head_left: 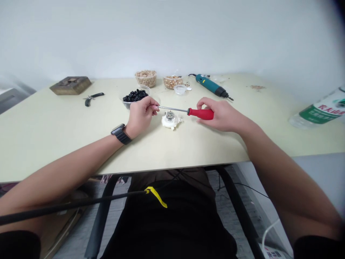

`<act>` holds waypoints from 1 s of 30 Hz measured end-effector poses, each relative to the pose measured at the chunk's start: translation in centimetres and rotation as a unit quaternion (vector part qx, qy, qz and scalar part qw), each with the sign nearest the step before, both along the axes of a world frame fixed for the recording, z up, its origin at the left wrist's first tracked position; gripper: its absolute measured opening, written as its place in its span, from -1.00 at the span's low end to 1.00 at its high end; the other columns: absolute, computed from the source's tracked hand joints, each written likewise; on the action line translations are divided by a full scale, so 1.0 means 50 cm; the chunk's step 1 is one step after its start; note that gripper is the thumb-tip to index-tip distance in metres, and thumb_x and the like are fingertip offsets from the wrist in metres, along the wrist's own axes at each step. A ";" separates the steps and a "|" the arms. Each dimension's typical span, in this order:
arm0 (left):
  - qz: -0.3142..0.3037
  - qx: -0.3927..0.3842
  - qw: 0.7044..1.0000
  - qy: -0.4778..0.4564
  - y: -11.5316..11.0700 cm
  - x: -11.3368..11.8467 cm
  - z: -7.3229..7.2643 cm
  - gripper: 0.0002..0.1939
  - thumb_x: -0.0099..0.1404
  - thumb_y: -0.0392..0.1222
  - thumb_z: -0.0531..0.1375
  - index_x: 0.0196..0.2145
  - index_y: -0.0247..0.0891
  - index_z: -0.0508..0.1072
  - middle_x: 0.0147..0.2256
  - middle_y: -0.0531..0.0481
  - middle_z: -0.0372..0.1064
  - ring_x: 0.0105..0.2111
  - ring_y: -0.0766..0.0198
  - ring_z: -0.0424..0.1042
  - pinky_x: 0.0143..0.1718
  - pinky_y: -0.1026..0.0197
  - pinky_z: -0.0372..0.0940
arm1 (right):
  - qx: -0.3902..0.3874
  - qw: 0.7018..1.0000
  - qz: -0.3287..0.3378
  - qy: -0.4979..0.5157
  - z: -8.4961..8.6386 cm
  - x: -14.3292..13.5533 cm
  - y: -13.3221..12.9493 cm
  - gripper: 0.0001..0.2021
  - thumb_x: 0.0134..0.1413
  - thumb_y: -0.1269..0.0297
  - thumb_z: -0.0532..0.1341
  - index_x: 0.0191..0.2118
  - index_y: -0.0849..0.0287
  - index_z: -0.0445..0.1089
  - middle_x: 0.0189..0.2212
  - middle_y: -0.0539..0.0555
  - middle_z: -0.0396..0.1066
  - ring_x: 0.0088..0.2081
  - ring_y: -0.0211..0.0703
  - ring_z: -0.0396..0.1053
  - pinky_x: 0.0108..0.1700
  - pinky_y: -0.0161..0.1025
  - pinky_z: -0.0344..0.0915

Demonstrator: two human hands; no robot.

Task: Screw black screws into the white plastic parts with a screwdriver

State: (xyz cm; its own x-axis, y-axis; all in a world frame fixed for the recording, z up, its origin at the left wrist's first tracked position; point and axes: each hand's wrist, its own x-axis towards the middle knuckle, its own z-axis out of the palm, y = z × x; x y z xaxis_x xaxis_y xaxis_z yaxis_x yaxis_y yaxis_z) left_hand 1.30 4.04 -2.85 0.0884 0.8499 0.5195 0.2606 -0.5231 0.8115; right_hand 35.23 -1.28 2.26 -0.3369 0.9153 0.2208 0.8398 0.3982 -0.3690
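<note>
My right hand (219,113) is wrapped around the red handle of a screwdriver (201,113), which lies nearly level and points left. At the far end of its metal shaft, my left hand (142,113) pinches the tip between thumb and fingers. Whether a small part such as a screw is also in that pinch is hidden. Just below the shaft, between both hands, a white plastic housing with a small metal motor (170,119) rests on the table, touched by neither hand. Behind my left hand stands a clear bowl of black pieces (134,96).
Two clear tubs of tan pieces (146,79) (173,82) stand at the back, beside a small lid (180,90). A teal power tool (211,85) lies behind my right hand. Pliers (93,98) and a brown block (71,85) sit left; a large bottle (320,109) leans in at right.
</note>
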 end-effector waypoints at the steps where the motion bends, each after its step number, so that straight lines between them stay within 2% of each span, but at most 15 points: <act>1: -0.001 0.001 1.000 -0.003 0.000 0.000 0.000 -0.77 0.45 -0.42 0.32 -0.33 -0.14 0.65 -0.39 0.06 0.64 -0.41 0.28 0.56 -0.27 0.19 0.47 | 0.002 1.000 -0.012 -0.011 -0.001 -0.001 0.000 -0.56 0.21 -0.07 0.47 0.08 0.05 0.58 -0.19 0.17 0.64 -0.24 0.12 0.47 -0.13 -0.01 0.30; 3: 0.000 0.005 1.000 -0.008 0.001 -0.001 0.000 -0.76 0.45 -0.43 0.31 -0.33 -0.14 0.64 -0.38 0.06 0.65 -0.42 0.29 0.56 -0.27 0.20 0.46 | 0.003 1.000 -0.012 -0.021 -0.001 -0.002 0.000 -0.65 0.25 -0.05 0.44 -0.01 0.07 0.59 -0.19 0.20 0.63 -0.21 0.15 0.49 -0.12 0.01 0.32; 5: 0.003 0.008 1.000 -0.007 0.003 -0.005 0.000 -0.76 0.46 -0.42 0.31 -0.33 -0.13 0.64 -0.37 0.06 0.66 -0.41 0.29 0.56 -0.28 0.20 0.46 | 0.010 1.000 0.016 -0.016 -0.002 -0.001 0.001 -0.71 0.29 -0.03 0.40 -0.06 0.07 0.58 -0.11 0.25 0.64 -0.13 0.20 0.53 -0.07 0.04 0.37; 8: 0.001 0.011 1.000 -0.003 0.005 -0.008 -0.002 -0.78 0.47 -0.38 0.33 -0.32 -0.12 0.64 -0.36 0.05 0.67 -0.40 0.27 0.57 -0.27 0.17 0.48 | 0.058 0.998 0.033 -0.003 -0.007 0.004 0.006 -0.69 0.30 0.01 0.40 0.02 0.06 0.58 0.01 0.29 0.65 -0.05 0.27 0.56 0.01 0.09 0.42; 13: -0.003 0.014 1.000 0.002 0.005 -0.003 -0.006 -0.78 0.44 -0.40 0.30 -0.32 -0.12 0.64 -0.37 0.04 0.66 -0.41 0.26 0.57 -0.27 0.15 0.49 | 0.062 0.997 -0.047 -0.015 -0.017 0.007 0.009 -0.60 0.25 0.02 0.48 0.11 0.06 0.58 -0.12 0.25 0.67 -0.13 0.28 0.56 -0.05 0.07 0.40; 15: -0.003 0.009 1.000 -0.004 0.005 -0.001 -0.006 -0.78 0.42 -0.40 0.29 -0.33 -0.12 0.63 -0.38 0.05 0.66 -0.41 0.26 0.57 -0.28 0.17 0.49 | 0.070 0.997 -0.034 -0.013 -0.016 0.006 0.008 -0.61 0.28 -0.01 0.45 0.10 0.08 0.61 -0.03 0.30 0.66 -0.06 0.33 0.57 0.01 0.12 0.42; 18: 0.002 0.003 1.000 -0.009 0.007 -0.001 -0.004 -0.78 0.41 -0.41 0.29 -0.33 -0.13 0.62 -0.38 0.06 0.66 -0.42 0.29 0.57 -0.30 0.21 0.48 | 0.091 0.996 0.017 -0.012 -0.015 0.003 0.007 -0.70 0.35 -0.02 0.37 -0.04 0.10 0.62 0.05 0.35 0.62 0.01 0.32 0.57 0.07 0.14 0.43; 20: 0.006 0.004 1.000 -0.008 0.007 -0.002 -0.002 -0.78 0.40 -0.43 0.29 -0.32 -0.14 0.62 -0.37 0.07 0.66 -0.42 0.30 0.57 -0.30 0.23 0.47 | 0.083 0.996 -0.001 -0.019 -0.016 -0.001 0.007 -0.72 0.33 -0.01 0.40 -0.06 0.09 0.60 -0.06 0.29 0.62 -0.06 0.27 0.56 -0.01 0.10 0.41; 23: 0.006 0.009 1.000 -0.002 0.008 -0.004 -0.001 -0.75 0.41 -0.47 0.27 -0.32 -0.14 0.62 -0.38 0.07 0.66 -0.42 0.32 0.57 -0.29 0.23 0.45 | 0.063 0.996 -0.063 -0.029 -0.018 -0.007 0.007 -0.66 0.27 0.04 0.48 0.05 0.08 0.59 -0.18 0.22 0.62 -0.16 0.24 0.53 -0.10 0.05 0.36; 25: 0.004 0.011 1.000 0.000 0.009 -0.005 -0.001 -0.74 0.41 -0.47 0.26 -0.33 -0.14 0.62 -0.38 0.07 0.66 -0.42 0.31 0.57 -0.29 0.23 0.45 | 0.081 0.995 -0.053 -0.029 -0.020 -0.007 0.007 -0.66 0.31 0.05 0.45 0.07 0.10 0.61 -0.10 0.27 0.63 -0.09 0.28 0.55 -0.05 0.09 0.39; 28: 0.002 0.005 1.000 -0.002 0.009 -0.004 -0.002 -0.76 0.41 -0.45 0.29 -0.33 -0.14 0.63 -0.38 0.06 0.66 -0.41 0.30 0.57 -0.29 0.22 0.47 | 0.118 0.993 -0.005 -0.030 -0.023 -0.005 0.009 -0.76 0.39 0.07 0.37 -0.03 0.10 0.64 0.04 0.33 0.60 0.03 0.32 0.56 0.07 0.14 0.43; 30: -0.001 0.001 1.000 -0.003 0.008 -0.002 -0.002 -0.78 0.41 -0.43 0.31 -0.33 -0.14 0.64 -0.38 0.05 0.66 -0.41 0.29 0.56 -0.28 0.21 0.48 | 0.116 0.992 -0.021 -0.036 -0.025 -0.004 0.011 -0.76 0.37 0.05 0.39 -0.04 0.09 0.64 0.01 0.32 0.61 -0.02 0.31 0.56 0.02 0.13 0.43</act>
State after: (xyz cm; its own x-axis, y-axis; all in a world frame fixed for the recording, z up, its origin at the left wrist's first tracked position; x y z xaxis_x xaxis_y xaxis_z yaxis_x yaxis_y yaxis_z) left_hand 1.21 4.43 -2.97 0.0872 0.8488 0.5215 0.2537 -0.5252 0.8123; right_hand 35.05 -0.71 1.03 -0.3227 0.8557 0.4044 0.8784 0.4299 -0.2087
